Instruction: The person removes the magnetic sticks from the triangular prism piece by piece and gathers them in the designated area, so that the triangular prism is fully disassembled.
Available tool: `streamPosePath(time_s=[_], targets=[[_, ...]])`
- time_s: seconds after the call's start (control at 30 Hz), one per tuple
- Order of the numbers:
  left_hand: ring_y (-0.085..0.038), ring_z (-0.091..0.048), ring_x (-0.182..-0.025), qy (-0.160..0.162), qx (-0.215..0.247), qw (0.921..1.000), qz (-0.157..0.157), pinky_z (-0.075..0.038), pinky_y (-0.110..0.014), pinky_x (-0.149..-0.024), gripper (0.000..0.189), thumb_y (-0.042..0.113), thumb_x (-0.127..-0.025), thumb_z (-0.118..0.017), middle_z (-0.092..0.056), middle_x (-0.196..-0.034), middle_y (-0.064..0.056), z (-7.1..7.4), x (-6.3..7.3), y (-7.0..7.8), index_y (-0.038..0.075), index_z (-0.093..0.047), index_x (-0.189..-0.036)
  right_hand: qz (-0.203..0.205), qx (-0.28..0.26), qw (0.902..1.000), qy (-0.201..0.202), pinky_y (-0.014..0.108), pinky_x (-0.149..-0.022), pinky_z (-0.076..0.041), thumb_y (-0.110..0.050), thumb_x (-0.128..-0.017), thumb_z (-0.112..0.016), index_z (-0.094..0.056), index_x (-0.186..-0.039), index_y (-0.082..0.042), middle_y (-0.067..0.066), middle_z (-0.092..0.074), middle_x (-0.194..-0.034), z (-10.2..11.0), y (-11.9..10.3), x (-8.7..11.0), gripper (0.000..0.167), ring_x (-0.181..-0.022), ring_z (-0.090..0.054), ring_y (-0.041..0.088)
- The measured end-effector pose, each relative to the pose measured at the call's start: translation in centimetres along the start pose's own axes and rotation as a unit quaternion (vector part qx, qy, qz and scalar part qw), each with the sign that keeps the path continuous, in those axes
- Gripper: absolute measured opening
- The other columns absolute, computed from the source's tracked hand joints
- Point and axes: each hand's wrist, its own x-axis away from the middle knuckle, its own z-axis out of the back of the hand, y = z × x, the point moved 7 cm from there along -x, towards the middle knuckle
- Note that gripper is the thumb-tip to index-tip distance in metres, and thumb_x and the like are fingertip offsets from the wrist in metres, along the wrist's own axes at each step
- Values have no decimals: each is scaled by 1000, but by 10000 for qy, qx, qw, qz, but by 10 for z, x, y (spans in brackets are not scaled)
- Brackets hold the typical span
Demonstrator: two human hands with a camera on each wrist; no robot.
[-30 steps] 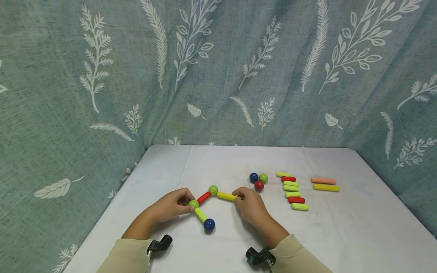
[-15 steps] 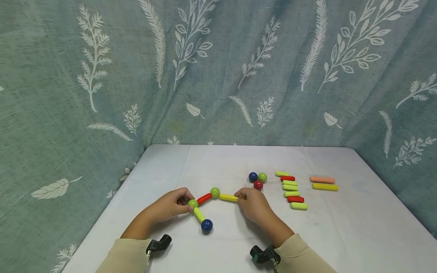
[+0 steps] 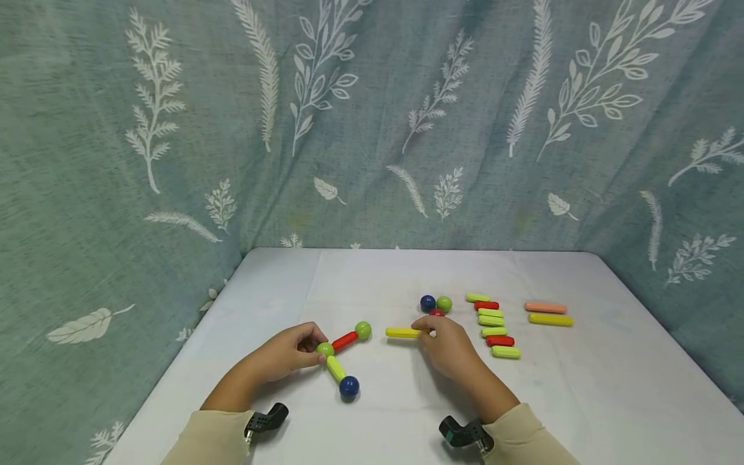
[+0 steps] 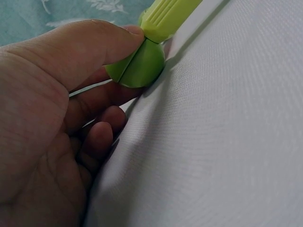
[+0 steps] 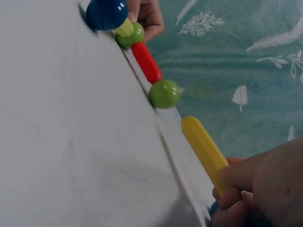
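My left hand point(image 3: 290, 352) pinches a green ball point(image 4: 142, 66) between thumb and fingers. From that ball a short red stick point(image 3: 345, 341) runs to a second green ball point(image 3: 363, 330), and a short lime stick point(image 3: 336, 369) runs to a dark blue ball point(image 3: 349, 387). A longer yellow stick point(image 5: 204, 150) is pinched at one end by my right hand point(image 3: 449, 349). Its free end points at the second green ball, with a gap between them in the head and right wrist views.
Behind my right hand sit a blue ball point(image 3: 427, 303), a green ball point(image 3: 444, 304) and a partly hidden red ball point(image 3: 436, 312). Several short lime and red sticks point(image 3: 496, 340) form a column to the right, beside an orange stick point(image 3: 545, 307) and a yellow stick point(image 3: 550, 320).
My right hand has moved right with the yellow stick, which has come away from the second green ball. My left hand keeps hold of its green ball.
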Motion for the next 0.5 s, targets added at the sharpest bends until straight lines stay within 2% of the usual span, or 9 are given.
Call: streamPosePath(time_s=[0.27, 0.5], targets=[[-21, -56, -91, -25, 117, 9999, -87, -48, -27, -74, 25, 29, -92, -83, -63, -98, -3, 2, 3, -1, 20, -68, -109, -215, -215, 9994, 154, 31, -75, -52, -18, -101, -71, -76, -118, -29, -5, -69, -124, 22, 12, 1, 21, -92, -59, 19], [-21, -56, -92, -41, 93, 9999, -72, -48, -27, -75, 24, 28, -92, -82, -63, -98, -2, -1, -1, 0, 19, -68, -109, -307, -388, 9986, 208, 31, -72, -53, -17, -102, -69, -73, -125, -26, 0, -64, -135, 45, 28, 6, 25, -92, -59, 22]])
